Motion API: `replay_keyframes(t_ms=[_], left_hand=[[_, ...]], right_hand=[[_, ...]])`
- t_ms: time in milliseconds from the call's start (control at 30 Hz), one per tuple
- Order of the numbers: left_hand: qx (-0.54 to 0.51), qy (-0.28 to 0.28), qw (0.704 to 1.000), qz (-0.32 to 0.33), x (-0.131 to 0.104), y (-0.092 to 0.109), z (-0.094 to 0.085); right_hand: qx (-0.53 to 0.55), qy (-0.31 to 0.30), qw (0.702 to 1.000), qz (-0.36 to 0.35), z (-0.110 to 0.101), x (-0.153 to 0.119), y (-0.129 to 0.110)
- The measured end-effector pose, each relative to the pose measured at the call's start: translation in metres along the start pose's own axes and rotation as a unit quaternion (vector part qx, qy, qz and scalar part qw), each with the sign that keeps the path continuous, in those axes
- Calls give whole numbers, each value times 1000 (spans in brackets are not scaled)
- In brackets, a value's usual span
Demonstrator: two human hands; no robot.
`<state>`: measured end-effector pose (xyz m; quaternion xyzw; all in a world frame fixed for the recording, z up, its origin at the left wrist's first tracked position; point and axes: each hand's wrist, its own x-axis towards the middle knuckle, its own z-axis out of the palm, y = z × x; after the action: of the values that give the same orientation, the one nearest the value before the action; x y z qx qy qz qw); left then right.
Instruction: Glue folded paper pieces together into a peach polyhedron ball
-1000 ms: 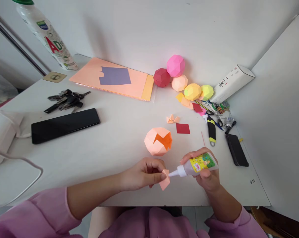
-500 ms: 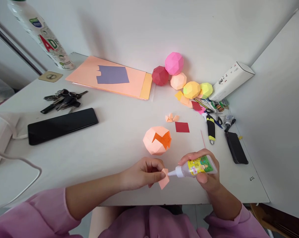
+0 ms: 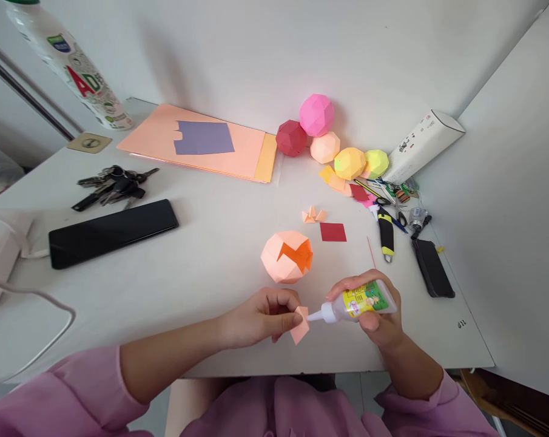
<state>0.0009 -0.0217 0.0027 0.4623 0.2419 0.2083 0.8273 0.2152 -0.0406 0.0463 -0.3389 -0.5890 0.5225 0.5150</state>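
Between the thumb and fingers of my left hand [image 3: 269, 315] is a small folded peach paper piece [image 3: 300, 332]. My right hand [image 3: 386, 321] is wrapped round a glue bottle [image 3: 360, 301] with a yellow-green label. Its white nozzle points left, and the tip meets the edge of the paper piece. Just beyond my left hand stands a peach paper ball [image 3: 281, 261] with a jagged opening that shows its orange inside. Behind it lie small folded peach pieces [image 3: 313, 215] and a dark red paper rectangle [image 3: 333, 232].
Faceted paper balls [image 3: 316, 115] line the wall. A utility knife [image 3: 386, 233], scissors and a black case [image 3: 432, 268] lie at right, below a white box [image 3: 424, 147]. At left are a phone [image 3: 114, 233], keys [image 3: 114, 186], paper sheets [image 3: 247, 159] and a tall bottle [image 3: 80, 73].
The view has shifted slightly. Both hands keep their grips, and the glue nozzle stays at the edge of the paper piece.
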Motion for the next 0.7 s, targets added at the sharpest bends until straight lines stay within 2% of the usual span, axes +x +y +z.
replay_keyframes(t_ms=[367, 533, 700], left_hand=[[4, -12, 1000, 11, -2, 4, 0], [-3, -15, 1000, 20, -3, 5, 1], [-22, -7, 999, 34, -3, 5, 0]], right_hand=[[26, 6, 1000, 2, -2, 0, 5], [10, 25, 999, 37, -5, -1, 9], [42, 23, 997, 56, -7, 0, 12]])
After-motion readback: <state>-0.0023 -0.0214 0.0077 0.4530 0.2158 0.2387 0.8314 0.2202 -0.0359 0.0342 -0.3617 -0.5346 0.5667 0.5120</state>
